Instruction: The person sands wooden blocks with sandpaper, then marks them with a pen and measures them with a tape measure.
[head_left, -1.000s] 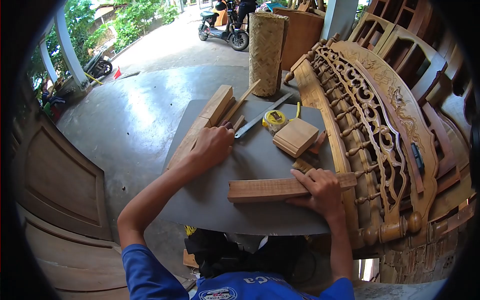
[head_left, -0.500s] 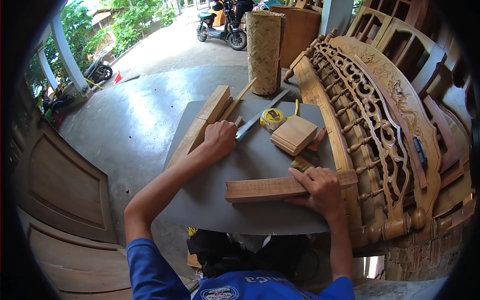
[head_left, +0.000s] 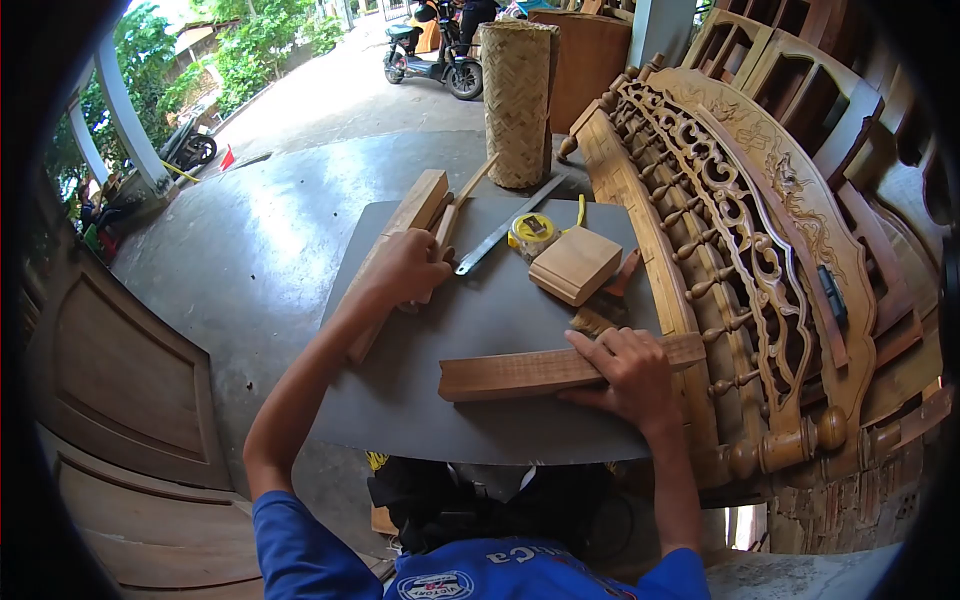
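Note:
My left hand [head_left: 408, 266] is closed around a narrow wooden piece [head_left: 447, 226], whose ends show above and below the fingers. Under that hand and forearm lie long pale wooden bars [head_left: 405, 215]. My right hand [head_left: 630, 375] grips a brown wooden bar [head_left: 510, 376] lying crosswise near the front of the grey table [head_left: 400, 420], thumb on the near side and fingers over the top. Between the hands are a steel ruler [head_left: 510, 228], a yellow tape measure [head_left: 533, 233], a square wooden block [head_left: 576, 264] with a moulded edge, and a brush [head_left: 597, 322], partly hidden.
A carved wooden bed panel [head_left: 740, 230] leans along the table's right side. Beyond the far edge stands a rolled woven mat [head_left: 516, 105]. Wooden door panels [head_left: 125, 370] are at the left, and a motorbike [head_left: 435, 60] is parked at the back.
My left hand has moved left and toward me, away from the steel ruler, and now has the narrow wooden piece in it. My right hand stays on the brown bar.

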